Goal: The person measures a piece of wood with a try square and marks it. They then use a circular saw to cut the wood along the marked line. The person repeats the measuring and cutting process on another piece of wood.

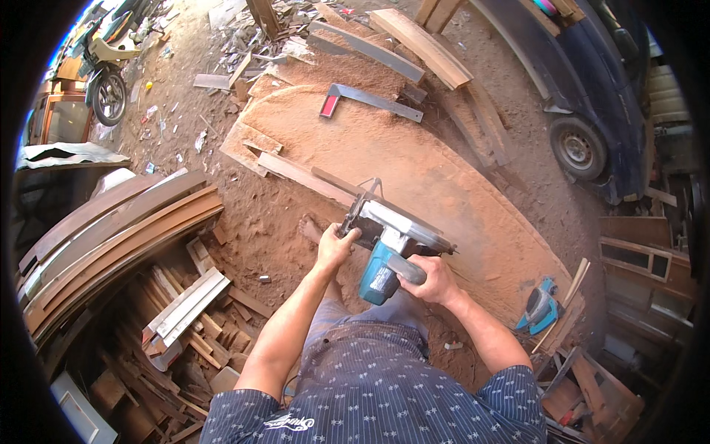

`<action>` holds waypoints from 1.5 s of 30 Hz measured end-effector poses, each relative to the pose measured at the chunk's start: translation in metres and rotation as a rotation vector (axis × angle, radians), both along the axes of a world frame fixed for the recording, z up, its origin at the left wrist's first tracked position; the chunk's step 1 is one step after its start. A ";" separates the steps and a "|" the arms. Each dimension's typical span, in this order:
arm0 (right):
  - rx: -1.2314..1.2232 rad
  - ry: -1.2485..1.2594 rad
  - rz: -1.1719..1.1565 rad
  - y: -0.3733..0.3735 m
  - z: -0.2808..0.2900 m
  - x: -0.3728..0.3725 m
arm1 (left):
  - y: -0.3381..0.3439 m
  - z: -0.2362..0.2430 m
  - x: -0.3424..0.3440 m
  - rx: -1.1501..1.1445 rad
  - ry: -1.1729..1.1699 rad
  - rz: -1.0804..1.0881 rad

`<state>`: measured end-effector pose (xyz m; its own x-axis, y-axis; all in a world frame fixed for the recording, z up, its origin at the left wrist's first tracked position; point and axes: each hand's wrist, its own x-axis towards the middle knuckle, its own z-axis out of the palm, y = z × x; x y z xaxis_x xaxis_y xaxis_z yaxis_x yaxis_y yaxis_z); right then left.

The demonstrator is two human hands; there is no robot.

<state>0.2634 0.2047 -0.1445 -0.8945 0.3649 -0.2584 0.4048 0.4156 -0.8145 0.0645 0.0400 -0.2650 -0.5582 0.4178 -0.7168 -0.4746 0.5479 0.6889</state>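
A teal circular saw (379, 272) with a silver guard and a dark base plate lies across the near edge of a sawdust-covered work board (444, 166). My right hand (435, 280) is wrapped round its rear handle. At the saw's left end, my left hand (337, 246) has its fingers closed on the edge of the dark base plate. A narrow wooden strip (307, 176) runs from the board's left side to the saw, where the saw hides its end. The blade's contact with the wood is hidden.
A red-and-grey try square (377, 102) and planks (421, 46) lie on the board's far part. At its right end sits a teal power tool (541, 311). Stacked boards (122, 244) and offcuts are at left. A dark vehicle (592, 96) stands far right, a motorbike (109, 85) far left.
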 end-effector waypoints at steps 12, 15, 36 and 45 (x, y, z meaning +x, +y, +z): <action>-0.017 0.009 0.004 -0.011 0.004 -0.038 | -0.011 -0.001 -0.034 -0.003 -0.014 0.026; -0.021 0.019 0.013 -0.014 0.001 -0.048 | -0.015 0.000 -0.047 -0.010 -0.004 0.013; -0.037 -0.066 0.004 -0.025 0.013 -0.083 | -0.026 -0.029 -0.065 -0.086 0.187 -0.082; -0.048 -0.024 0.021 -0.029 0.021 -0.105 | -0.024 -0.004 -0.088 -0.128 0.121 -0.052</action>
<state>0.1587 0.1760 -0.1234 -0.8952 0.3327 -0.2964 0.4159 0.3852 -0.8238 -0.0233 0.0157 -0.2691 -0.6239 0.3584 -0.6945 -0.3607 0.6563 0.6627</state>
